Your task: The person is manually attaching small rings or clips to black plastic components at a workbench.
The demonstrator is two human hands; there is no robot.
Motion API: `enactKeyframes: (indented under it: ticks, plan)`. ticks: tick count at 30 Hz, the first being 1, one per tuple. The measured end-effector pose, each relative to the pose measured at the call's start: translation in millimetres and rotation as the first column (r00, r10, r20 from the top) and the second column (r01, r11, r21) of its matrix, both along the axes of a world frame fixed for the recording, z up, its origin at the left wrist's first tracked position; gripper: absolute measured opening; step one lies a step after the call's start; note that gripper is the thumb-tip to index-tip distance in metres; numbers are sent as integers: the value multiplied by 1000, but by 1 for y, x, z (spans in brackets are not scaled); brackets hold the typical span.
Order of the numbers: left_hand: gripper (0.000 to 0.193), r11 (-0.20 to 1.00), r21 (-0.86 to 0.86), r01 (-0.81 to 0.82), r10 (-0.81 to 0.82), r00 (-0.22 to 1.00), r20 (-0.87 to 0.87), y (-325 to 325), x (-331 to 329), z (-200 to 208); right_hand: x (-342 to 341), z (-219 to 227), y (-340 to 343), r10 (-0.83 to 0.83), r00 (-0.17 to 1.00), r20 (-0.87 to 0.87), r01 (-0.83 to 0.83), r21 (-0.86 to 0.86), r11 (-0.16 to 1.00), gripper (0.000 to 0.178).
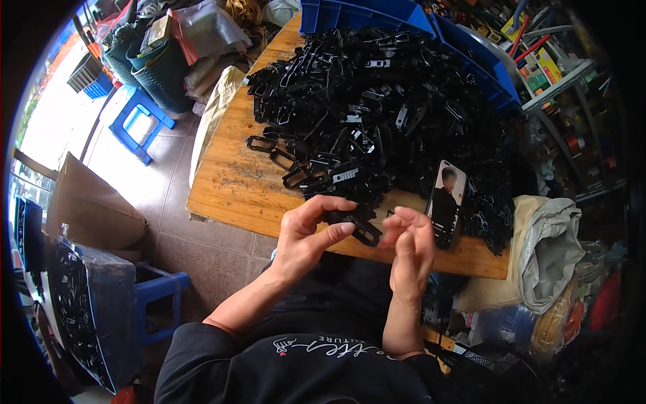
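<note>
One black part [361, 227] is pinched above the near table edge [262, 221] by the left hand [303, 237], probably leaving its right end free; the right hand [410, 252], fingers loosely open, hovers beside.

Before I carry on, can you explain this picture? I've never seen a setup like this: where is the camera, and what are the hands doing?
There is no robot here: these are a person's own bare hands. The one picture comes from a wide fisheye camera on that person's head, looking down, so edges bend and left is the person's left.

On the wooden table lies a big heap of black plastic parts, with blue plastic bins beyond it and a smartphone at its near right side.

The left hand pinches a black plastic frame between thumb and fingers. The right hand is loosely open beside it; whether it touches the frame is hard to tell.
</note>
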State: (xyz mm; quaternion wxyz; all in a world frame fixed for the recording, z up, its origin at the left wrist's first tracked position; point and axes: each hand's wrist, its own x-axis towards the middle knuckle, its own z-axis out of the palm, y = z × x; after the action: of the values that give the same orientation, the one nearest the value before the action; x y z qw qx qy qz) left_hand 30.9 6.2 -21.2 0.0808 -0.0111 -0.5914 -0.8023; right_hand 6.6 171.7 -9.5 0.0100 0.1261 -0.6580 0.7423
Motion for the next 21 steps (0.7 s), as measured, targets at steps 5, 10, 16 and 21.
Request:
enactKeyframes:
  ticks: [5,10,16,21]
  plan:
    - [24,997,80,15,-11,999,-41,3,5,1,-1,0,-7,187,982,1,-187,40,982,57]
    - [27,952,293,84,-97,995,31,5,8,10,-4,0,-6,370,908,197,-319,-250,914,51]
    - [31,836,529,147,-205,977,53,-1,4,-1,7,4,-13,114,993,37,-118,133,984,32]
    - [18,724,684,91,-156,987,35,0,-15,7,0,8,-24,170,915,-366,-35,349,936,38]
